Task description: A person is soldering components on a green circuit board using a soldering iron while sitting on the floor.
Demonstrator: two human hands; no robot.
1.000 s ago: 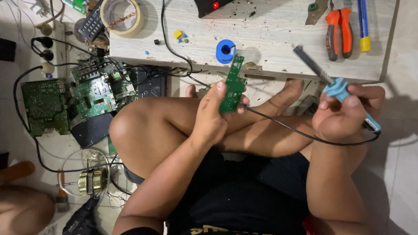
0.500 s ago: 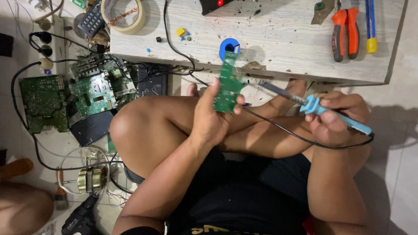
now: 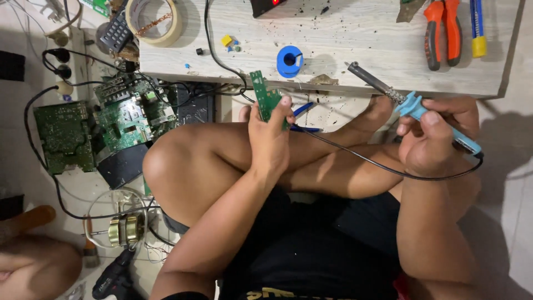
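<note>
I sit cross-legged on the floor in front of a low wooden board (image 3: 361, 39). My left hand (image 3: 270, 136) grips a small green circuit board (image 3: 263, 99), held upright just below the board's near edge. My right hand (image 3: 436, 133) is closed around the blue handle of a soldering iron (image 3: 413, 105). Its metal tip (image 3: 361, 74) points up and left over the board's edge, apart from the circuit board. The iron's black cord (image 3: 361, 161) runs across my legs. A blue solder spool (image 3: 290, 60) lies on the board just above the circuit board.
Orange-handled pliers (image 3: 441, 33) and a yellow-handled tool (image 3: 477, 28) lie at the board's right. A tape roll (image 3: 154, 21) sits at its left end. Several green circuit boards (image 3: 105, 128), cables and a small transformer (image 3: 125, 229) cover the floor to my left. Another person's knee (image 3: 33, 266) shows bottom left.
My left hand has tilted the small circuit board and kept it near the board's edge. My right hand swung the iron toward it, then drew it back right, tip raised over the edge.
</note>
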